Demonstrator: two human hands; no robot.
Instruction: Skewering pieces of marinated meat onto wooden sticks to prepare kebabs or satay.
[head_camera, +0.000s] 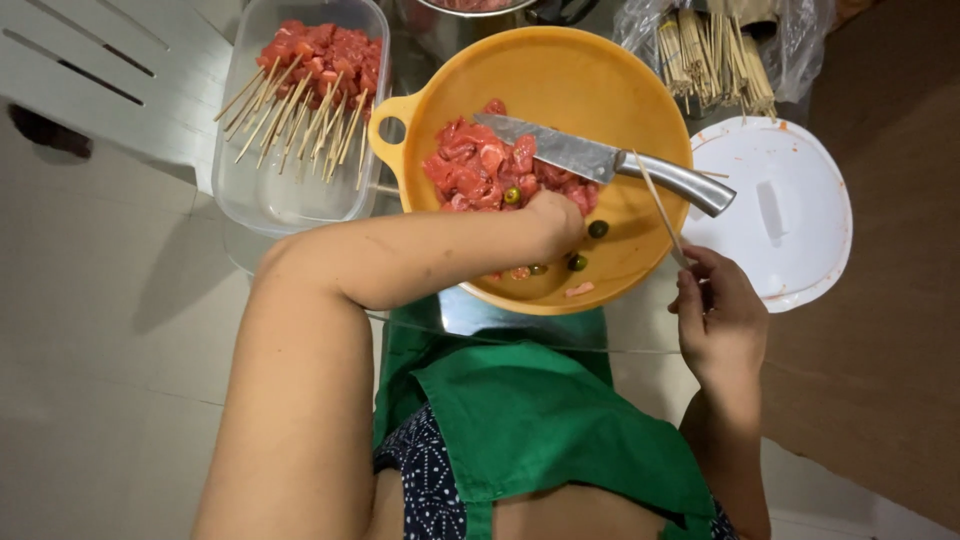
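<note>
The left hand (555, 215) reaches into the orange bowl (560, 75) and is curled down over the raw meat (470, 165) at the near edge of the pile; the fingertips are hidden, so whether it grips a piece cannot be told. The meat, red and cut in cubes, lies heaped in the left and middle part of the bowl. A few small dark green round things (597, 229) sit among the cubes and on the bare bottom just beside the hand. A knife (600, 160) lies across the bowl, blade on the meat, steel handle over the right rim.

The right hand (715, 320) is near the bowl's right edge and pinches a bare wooden skewer (660, 210) between thumb and fingers; the stick slants up and left, crossing over the knife handle.

Right of the bowl lies a round white lid (770, 210), smeared red along its edge. Behind it, a clear bag holds a bundle of skewers (710, 55). Left of the bowl stands a clear tub (290, 200) with finished meat skewers (310, 85) at its far end. A green apron (540, 420) covers the lap below.
</note>
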